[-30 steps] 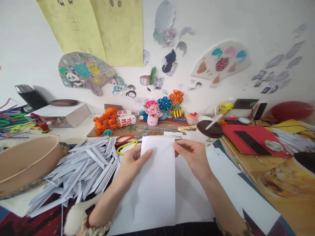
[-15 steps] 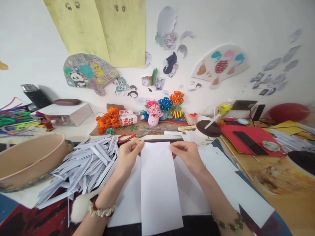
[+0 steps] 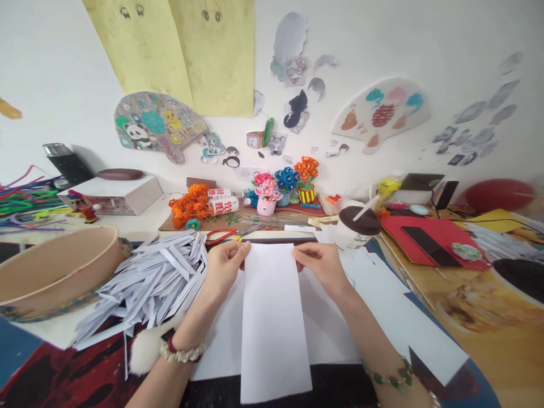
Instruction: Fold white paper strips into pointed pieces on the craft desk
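Between my two hands is a long white strip of paper point(image 3: 275, 323), pinched at its two far corners. My left hand point(image 3: 226, 263) has thumb and fingers closed on the left corner. The right corner is in the pinch of my right hand point(image 3: 321, 265). The strip's near end reaches toward me over a dark surface. Beneath it lie larger white sheets point(image 3: 221, 345), partly covered by the strip and my arms. Left of my left hand is a heap of narrow white paper strips point(image 3: 157, 283). Red-handled pliers point(image 3: 221, 235) lie just beyond that hand.
A round beige basket point(image 3: 59, 266) stands at the left. A lidded cup with a straw point(image 3: 359, 224) is beyond my right hand. Handmade flower pots point(image 3: 306, 194) and orange flowers point(image 3: 191, 205) line the back. A red folder point(image 3: 425, 241) and more white paper point(image 3: 408, 317) are at the right.
The view has shifted slightly, so the scene sits a little to the right. Both hands keep their pinch, and the strip's near end has swung slightly left.
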